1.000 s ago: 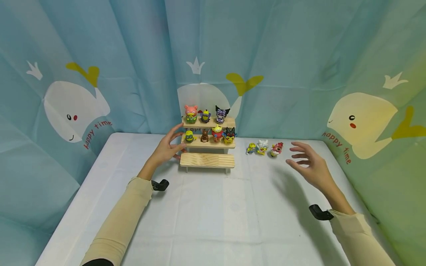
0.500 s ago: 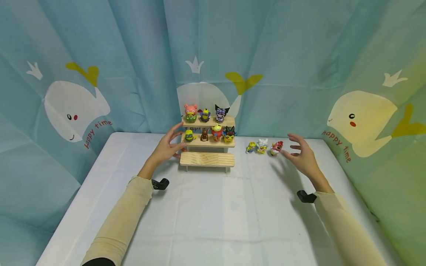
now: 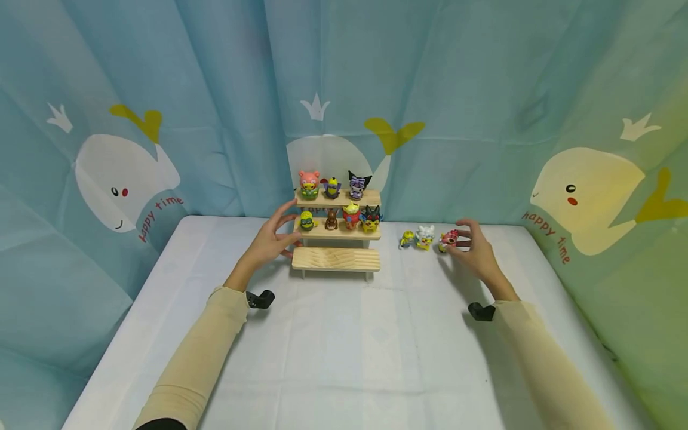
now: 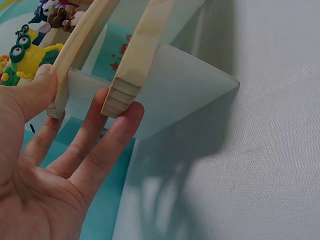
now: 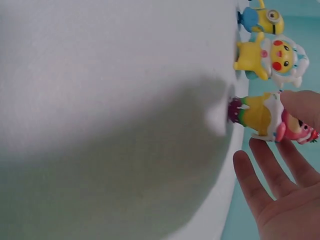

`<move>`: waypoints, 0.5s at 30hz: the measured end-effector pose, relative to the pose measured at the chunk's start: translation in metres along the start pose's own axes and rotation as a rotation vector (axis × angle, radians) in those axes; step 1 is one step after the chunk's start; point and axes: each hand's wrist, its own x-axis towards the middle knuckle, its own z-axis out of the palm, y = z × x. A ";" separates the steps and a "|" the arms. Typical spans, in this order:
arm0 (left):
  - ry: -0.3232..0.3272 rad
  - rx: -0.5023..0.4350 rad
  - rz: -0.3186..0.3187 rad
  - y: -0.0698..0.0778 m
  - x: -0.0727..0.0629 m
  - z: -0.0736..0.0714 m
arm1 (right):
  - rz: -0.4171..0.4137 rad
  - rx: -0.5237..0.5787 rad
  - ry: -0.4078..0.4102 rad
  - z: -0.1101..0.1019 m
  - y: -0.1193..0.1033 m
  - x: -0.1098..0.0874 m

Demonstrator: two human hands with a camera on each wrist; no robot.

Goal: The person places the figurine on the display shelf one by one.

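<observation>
A three-tier wooden display stand (image 3: 335, 259) stands at the back middle of the table. My left hand (image 3: 267, 240) holds its left end; in the left wrist view the thumb (image 4: 42, 82) lies on one shelf board's edge and the fingers reach behind the board ends. My right hand (image 3: 478, 254) is at a small pink-headed figurine (image 5: 262, 112) with a yellow body, thumb on its front and fingers on its side. Its purple base is right at the tabletop. Beside it stand a white-hooded yellow figurine (image 3: 424, 237) and a minion figurine (image 3: 407, 239).
A pink figurine (image 3: 309, 184), a caped one (image 3: 331, 187) and a black-eared one (image 3: 357, 185) stand on the top tier. Several more, including a brown figurine (image 3: 331, 220), fill the middle tier. A blue curtain (image 3: 462, 119) hangs right behind the white table (image 3: 344, 346).
My right hand has moved left to the pink-headed figurine, and its thumb and fingers have come round it. The left hand has stayed on the stand.
</observation>
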 end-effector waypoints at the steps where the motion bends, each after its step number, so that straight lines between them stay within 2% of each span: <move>1: 0.000 0.003 -0.001 0.000 0.000 0.000 | 0.000 0.000 0.006 0.002 0.001 0.000; 8: 0.003 -0.003 -0.010 0.000 -0.001 0.000 | -0.022 -0.013 0.063 0.011 0.005 0.002; 15: 0.000 0.008 -0.002 0.001 0.000 0.000 | -0.033 -0.034 0.072 0.013 0.004 0.001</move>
